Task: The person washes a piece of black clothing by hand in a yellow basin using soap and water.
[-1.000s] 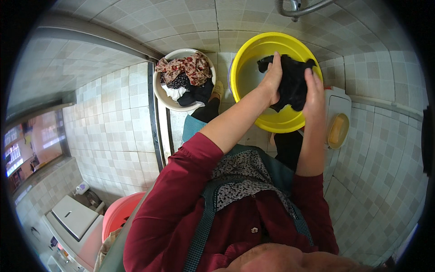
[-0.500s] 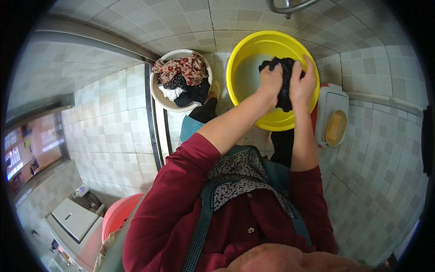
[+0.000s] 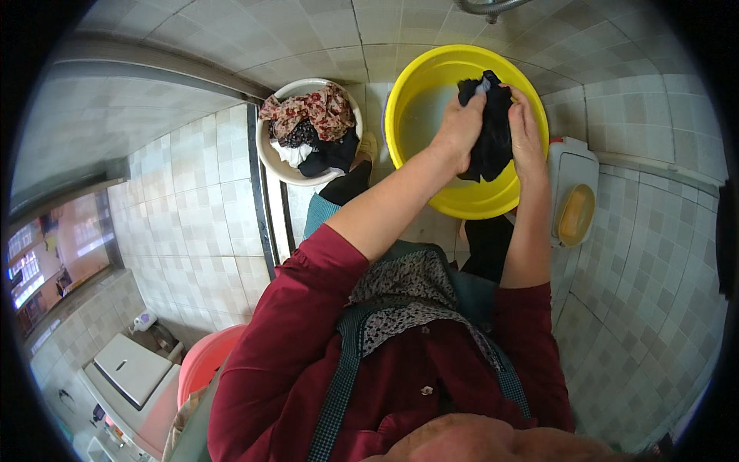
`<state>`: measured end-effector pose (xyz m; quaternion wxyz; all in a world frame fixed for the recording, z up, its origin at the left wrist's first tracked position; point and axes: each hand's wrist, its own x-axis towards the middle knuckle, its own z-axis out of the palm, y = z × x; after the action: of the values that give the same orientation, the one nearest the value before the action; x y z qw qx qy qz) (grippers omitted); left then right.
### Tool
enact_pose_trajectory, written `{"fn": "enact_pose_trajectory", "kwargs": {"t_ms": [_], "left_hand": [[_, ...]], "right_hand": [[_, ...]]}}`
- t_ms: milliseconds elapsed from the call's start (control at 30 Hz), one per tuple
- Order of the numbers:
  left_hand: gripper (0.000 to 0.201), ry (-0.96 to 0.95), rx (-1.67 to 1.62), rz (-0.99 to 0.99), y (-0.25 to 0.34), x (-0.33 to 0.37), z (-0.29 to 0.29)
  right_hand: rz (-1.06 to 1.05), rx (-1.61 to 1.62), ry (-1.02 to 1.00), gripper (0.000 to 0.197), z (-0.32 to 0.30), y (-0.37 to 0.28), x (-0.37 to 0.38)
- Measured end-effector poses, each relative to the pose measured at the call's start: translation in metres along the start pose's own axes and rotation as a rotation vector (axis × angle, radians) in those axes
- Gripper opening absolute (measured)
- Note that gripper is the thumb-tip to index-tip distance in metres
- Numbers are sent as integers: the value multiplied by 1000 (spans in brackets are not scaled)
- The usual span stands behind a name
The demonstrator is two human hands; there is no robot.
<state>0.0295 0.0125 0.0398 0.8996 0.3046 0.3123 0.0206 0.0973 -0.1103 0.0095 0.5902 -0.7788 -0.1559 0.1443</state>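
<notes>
A black cloth garment [image 3: 490, 142] is bunched between my two hands over the yellow basin [image 3: 395, 127]. My left hand [image 3: 460, 127] is closed on its left side, the thumb pointing up along a small pale patch near the top. My right hand [image 3: 526, 137] grips the right edge, its fingers bent against the fabric. Below the hands the basin holds cloudy, pale water [image 3: 422, 115].
Left of the basin, a white basin [image 3: 263, 154] holds a floral cloth [image 3: 308, 112] and black and white clothes. A soap dish [image 3: 585, 196] with a yellow bar lies on a white lid at right. A pink tub [image 3: 204, 358] stands lower left. A shower hose [image 3: 493, 9] hangs above.
The black garment has turned and hangs longer, with a pale patch now showing at its top. Both hands have shifted slightly, and the right fingers have come down onto the cloth.
</notes>
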Motion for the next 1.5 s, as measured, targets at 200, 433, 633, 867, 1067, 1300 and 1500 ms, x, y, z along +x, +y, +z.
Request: {"fn": "enact_pose_trajectory", "kwargs": {"t_ms": [200,433,633,867,1067,1300,1500], "left_hand": [[57,-146,20,-121,-3,22,-12],[69,-17,-83,-226,-6,27,-13],[65,-63,652,209,-2,20,-24],[46,178,194,-117,-45,11,-4],[45,182,91,-49,-17,38,-29],[51,221,171,-153,-20,-1,3],[52,253,454,-13,-9,46,-33]], "right_hand": [[269,-2,55,54,-26,-6,0],[186,535,115,35,3,-13,-16],[-605,-306,-60,19,57,-63,-78],[-129,-525,505,34,15,-5,9],[-446,-516,146,32,57,-53,-61],[-132,-604,549,29,19,1,9],[-663,-367,177,12,61,-56,-57]]}}
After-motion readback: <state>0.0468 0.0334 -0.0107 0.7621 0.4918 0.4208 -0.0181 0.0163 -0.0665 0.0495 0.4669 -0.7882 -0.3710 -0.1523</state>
